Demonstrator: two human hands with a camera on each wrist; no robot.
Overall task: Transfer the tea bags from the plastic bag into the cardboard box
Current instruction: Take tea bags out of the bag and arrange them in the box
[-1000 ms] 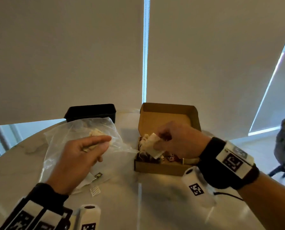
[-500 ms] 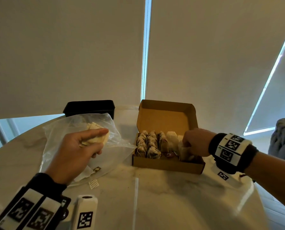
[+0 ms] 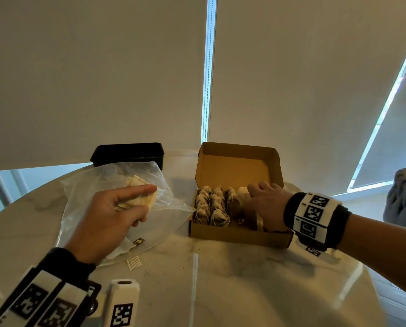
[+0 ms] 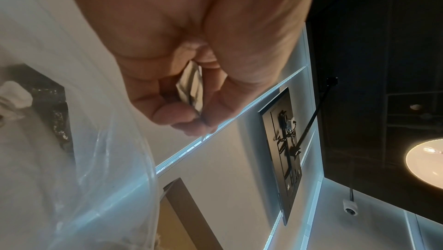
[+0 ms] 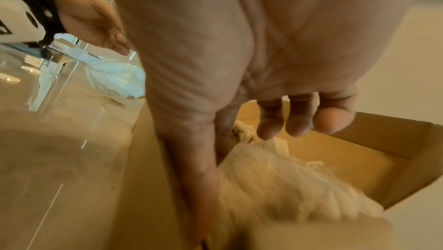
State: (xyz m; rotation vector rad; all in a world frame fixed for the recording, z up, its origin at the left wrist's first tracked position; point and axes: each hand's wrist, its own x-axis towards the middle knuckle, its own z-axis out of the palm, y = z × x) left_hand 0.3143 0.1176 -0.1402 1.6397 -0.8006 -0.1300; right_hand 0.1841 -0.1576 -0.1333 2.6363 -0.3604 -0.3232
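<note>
I note a clear, crinkled glossy plastic bag [image 3: 117, 208], a matt brown cardboard box [image 3: 235, 234], paper tea bags [image 3: 211, 204], and a polished marble-look table [image 3: 220, 279].

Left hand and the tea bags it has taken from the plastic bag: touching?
Touching. The left wrist view shows the left hand pinching flat tea bags between thumb and fingers; the head view agrees.

A black tray [image 3: 127, 153] sits on the marble table [image 3: 244, 279] at 11 o'clock; grey cloth [image 3: 405, 197] lies at 3 o'clock.
</note>
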